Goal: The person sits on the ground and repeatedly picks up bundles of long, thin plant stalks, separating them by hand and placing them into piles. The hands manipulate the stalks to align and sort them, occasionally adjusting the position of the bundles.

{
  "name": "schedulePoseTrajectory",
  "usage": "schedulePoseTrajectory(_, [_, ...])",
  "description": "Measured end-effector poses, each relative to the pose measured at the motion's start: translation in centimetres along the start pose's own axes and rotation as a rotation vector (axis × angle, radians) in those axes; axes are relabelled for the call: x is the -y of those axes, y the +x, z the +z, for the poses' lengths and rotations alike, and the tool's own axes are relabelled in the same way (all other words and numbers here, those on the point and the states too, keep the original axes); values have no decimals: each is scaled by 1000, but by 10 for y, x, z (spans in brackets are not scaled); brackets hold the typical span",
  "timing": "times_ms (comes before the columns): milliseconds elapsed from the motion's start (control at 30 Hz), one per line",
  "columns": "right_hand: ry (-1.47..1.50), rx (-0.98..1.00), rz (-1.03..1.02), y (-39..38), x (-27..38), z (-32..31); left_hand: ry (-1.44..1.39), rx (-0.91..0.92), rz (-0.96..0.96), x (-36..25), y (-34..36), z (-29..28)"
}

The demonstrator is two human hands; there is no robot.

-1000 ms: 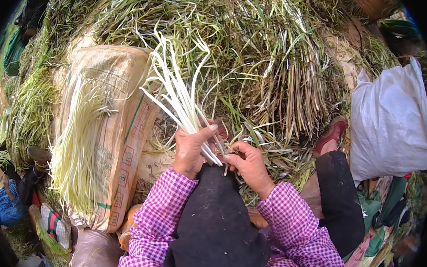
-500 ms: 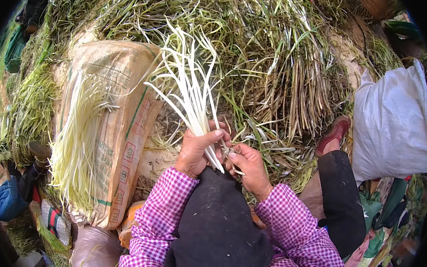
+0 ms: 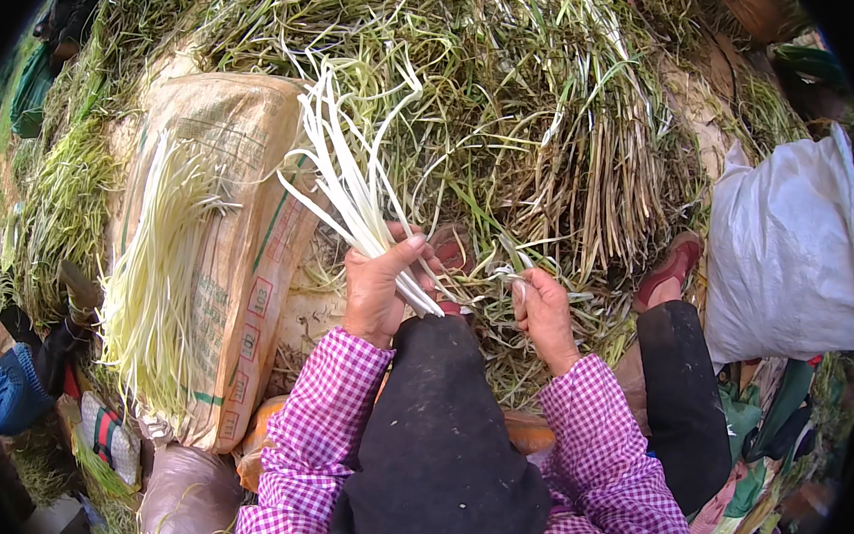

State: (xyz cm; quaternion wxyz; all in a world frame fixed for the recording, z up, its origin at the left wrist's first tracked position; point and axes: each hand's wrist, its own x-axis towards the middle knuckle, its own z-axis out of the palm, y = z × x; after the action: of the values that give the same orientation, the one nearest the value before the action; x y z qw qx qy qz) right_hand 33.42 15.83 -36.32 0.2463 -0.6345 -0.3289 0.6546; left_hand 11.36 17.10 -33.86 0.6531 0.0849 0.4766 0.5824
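Note:
My left hand is closed round a bunch of long white blanched chives. Their leafy tips fan up and away from me, and the cut ends poke out below the fingers over my dark-clad knee. To the right and apart from the bunch, my right hand pinches a small pale scrap of peeled leaf between thumb and fingers. Left of my hands, a heap of similar pale yellow chives lies along a tan woven sack with green and red print.
Loose green leaves and trimmings cover the ground ahead, with a clump of brownish stalks at right. A bulging white sack stands far right, near my red shoe. Another person's blue sleeve shows at far left.
My right hand has pulled away to the right from the bunch, with the scrap in its fingers. My left hand and the chives have shifted slightly left and up.

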Motion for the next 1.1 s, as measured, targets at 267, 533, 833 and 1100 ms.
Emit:
schedulePoseTrajectory(267, [-282,273,-445,-15,17,30,-109,133,-29,9,-6,5])
schedulePoseTrajectory(533, [484,-202,32,2,16,13,-159,105,56,11,-13,2])
schedulePoseTrajectory(833, [-252,137,-421,-10,5,10,-117,88,-19,21,-10,-1])
schedulePoseTrajectory(1100, [-82,429,-219,-5,37,40,-63,180,-206,14,-25,-16])
